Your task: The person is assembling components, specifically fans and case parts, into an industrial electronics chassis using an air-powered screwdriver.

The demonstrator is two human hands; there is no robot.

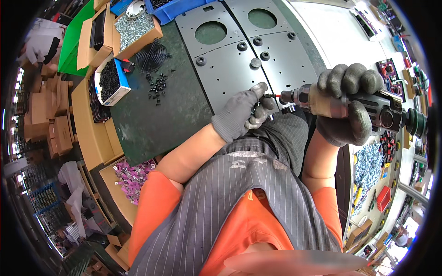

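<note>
- Near the middle of the head view, the left hand (240, 114) in a grey glove pinches something small at the tip of the driver bit; its grip is closed, though what it pinches is too small to tell, likely a screw.
- At three o'clock from it, the right hand (346, 105), in a dark glove, is wrapped tight around a power screwdriver (350, 106) lying level, bit pointing at nine o'clock toward the left fingertips.
- At twelve o'clock from the hands, two grey metal plates (232, 60) with round cut-outs and black grommets lie flat on the dark green surface (147, 119).
- At ten o'clock, loose black screws (158, 85) lie scattered beside a box of black screws (109, 79); a carton of silver screws (133, 27) sits further up.
- Judged risk: with fingertips right at the bit, a trigger squeeze could catch the glove; the small part could also slip and drop onto the lap.
</note>
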